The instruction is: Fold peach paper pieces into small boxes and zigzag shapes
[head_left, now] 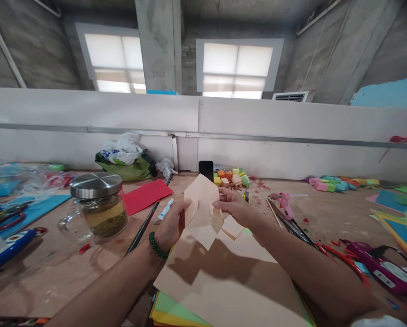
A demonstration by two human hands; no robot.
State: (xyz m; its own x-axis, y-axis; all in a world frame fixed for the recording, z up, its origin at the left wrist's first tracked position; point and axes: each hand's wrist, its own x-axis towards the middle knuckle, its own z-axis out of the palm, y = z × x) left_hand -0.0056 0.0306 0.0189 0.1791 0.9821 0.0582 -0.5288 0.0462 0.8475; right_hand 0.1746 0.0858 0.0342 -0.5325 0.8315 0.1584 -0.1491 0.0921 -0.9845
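Observation:
A cream sheet of paper (203, 195), cut to an angular outline with pointed ends, is held up in front of me. My left hand (172, 225) pinches its left edge, and a green bead bracelet (157, 247) circles that wrist. On the opposite edge, my right hand (235, 206) grips the same sheet between thumb and fingers. Beneath lies a stack of large coloured sheets (237, 290) with a cream one on top. A small cream paper piece (233, 227) rests on the stack near my right wrist.
On the left stand a lidded glass tea mug (103, 209) and red paper (147, 196). A phone (206, 169) stands upright behind the sheet, beside small coloured paper blocks (232, 178). To the right are a pink glue gun (285, 205), red-handled scissors (346, 261) and a purple device (383, 268).

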